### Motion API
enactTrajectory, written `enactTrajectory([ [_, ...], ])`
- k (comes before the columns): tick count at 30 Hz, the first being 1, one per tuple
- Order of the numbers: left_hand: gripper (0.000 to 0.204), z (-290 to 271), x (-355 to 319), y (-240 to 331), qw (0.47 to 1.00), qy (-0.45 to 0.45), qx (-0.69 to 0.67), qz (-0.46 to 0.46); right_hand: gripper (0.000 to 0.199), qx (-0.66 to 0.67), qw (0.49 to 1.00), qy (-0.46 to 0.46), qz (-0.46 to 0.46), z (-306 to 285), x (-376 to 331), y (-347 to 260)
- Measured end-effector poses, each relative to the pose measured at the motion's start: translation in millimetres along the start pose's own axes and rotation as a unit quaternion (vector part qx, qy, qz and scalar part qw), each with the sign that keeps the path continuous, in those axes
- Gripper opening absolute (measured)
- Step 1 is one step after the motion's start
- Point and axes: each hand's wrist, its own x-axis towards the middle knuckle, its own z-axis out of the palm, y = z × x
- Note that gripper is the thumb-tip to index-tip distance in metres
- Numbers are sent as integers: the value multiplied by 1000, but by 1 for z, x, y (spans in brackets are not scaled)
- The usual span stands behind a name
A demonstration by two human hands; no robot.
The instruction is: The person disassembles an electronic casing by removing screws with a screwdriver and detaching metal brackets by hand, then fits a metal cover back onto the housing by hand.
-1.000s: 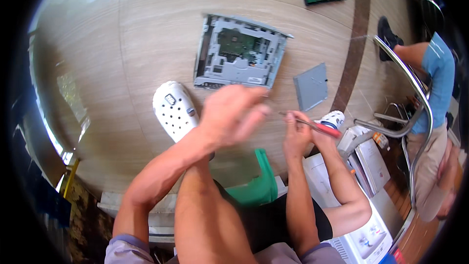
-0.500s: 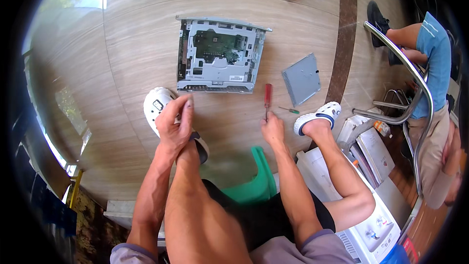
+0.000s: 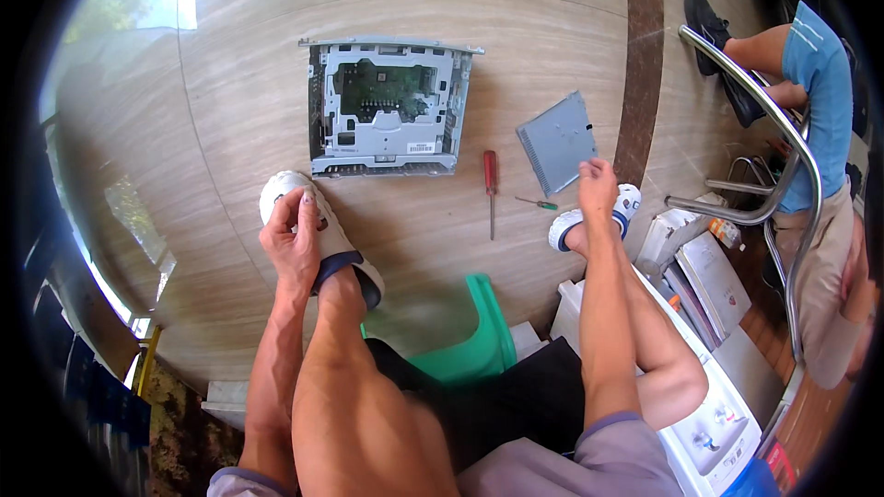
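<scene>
The right hand (image 3: pixel 599 186), fingers loosely curled and empty, hangs nearest the red screwdriver (image 3: pixel 491 186), lying lengthwise just left; left hand (image 3: pixel 293 237) grips a white clog (image 3: pixel 318 232).

We see a pale wood-grain floor (image 3: pixel 230 83) with a dark brown stripe (image 3: pixel 645 46) running from far to near on the right. Bright daylight and greenery show at the far left, glaring off the boards. A chrome tube chair frame (image 3: pixel 792 156) curves at the right. A green plastic stool (image 3: pixel 483 340) sits near the centre, and white appliances (image 3: pixel 709 405) stand near right.
</scene>
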Motion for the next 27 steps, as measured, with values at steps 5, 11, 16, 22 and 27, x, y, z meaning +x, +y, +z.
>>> enactTrajectory([
  [5,19,-1,1,4,999,-9,37,14,47,57,979,-5,194,3,24,22],
  [11,19,-1,3,7,996,-11,84,20,48,108,971,-22,212,12,36,22],
  [16,19,0,5,9,995,-16,94,-3,45,184,960,-30,207,14,41,27],
  [22,20,2,8,10,995,-23,97,-3,49,318,921,-31,222,10,33,40],
  [27,21,3,9,9,994,-13,108,0,49,396,889,-29,226,1,23,57],
])
